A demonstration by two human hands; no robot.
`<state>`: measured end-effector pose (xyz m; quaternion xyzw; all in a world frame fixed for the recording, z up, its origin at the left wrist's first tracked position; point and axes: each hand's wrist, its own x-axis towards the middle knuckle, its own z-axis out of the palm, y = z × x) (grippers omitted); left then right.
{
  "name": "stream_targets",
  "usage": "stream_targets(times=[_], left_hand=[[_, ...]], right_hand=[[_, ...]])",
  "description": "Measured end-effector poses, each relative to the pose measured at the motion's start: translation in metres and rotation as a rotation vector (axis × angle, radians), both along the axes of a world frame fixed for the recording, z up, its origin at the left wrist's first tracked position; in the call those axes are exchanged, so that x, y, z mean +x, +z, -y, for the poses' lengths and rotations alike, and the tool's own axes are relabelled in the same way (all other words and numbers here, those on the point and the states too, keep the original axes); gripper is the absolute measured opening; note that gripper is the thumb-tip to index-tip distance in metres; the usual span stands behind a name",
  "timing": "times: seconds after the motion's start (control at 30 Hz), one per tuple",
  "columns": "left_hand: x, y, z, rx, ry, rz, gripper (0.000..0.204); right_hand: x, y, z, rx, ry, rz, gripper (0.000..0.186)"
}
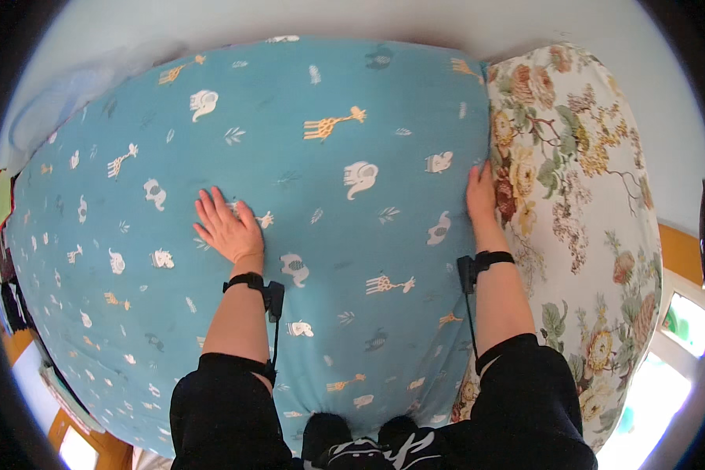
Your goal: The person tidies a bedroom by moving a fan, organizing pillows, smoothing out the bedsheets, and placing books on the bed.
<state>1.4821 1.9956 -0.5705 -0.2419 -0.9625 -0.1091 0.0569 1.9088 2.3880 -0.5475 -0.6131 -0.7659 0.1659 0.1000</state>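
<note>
A teal bed sheet [290, 235] with white elephants and orange giraffes is spread over the mattress below me. My left hand [229, 227] lies flat on it left of the middle, palm down, fingers spread, holding nothing. At the sheet's right edge my right hand [481, 193] rests along the seam beside a cream floral cover [564, 164]. Its fingers point away from me and partly overlap at the border; whether they press on or tuck the fabric I cannot make out. Each wrist wears a black strap with a small device and cable.
A pale wall [305, 17] runs along the far side of the bed. Brown wood and a bright window [688, 323] show at the right rim. Books or papers [1, 202] stand at the left rim. My dark-clad knees or feet [327, 433] are at the near edge.
</note>
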Motion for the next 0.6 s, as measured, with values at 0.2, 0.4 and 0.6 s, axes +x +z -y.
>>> stream_targets(times=[0.2,0.4,0.6], left_hand=[[0.01,0.001,-0.018,0.044,-0.035,0.017,0.068],[-0.008,-0.001,0.016,-0.072,0.006,-0.057,0.067],[0.017,-0.03,-0.007,0.042,-0.061,-0.119,0.066]], right_hand=[[0.046,-0.018,-0.035,-0.25,-0.287,-0.022,0.079],[-0.005,0.037,0.1,0.03,0.089,0.168,0.069],[-0.103,0.073,0.293,0.091,0.552,0.011,0.066]])
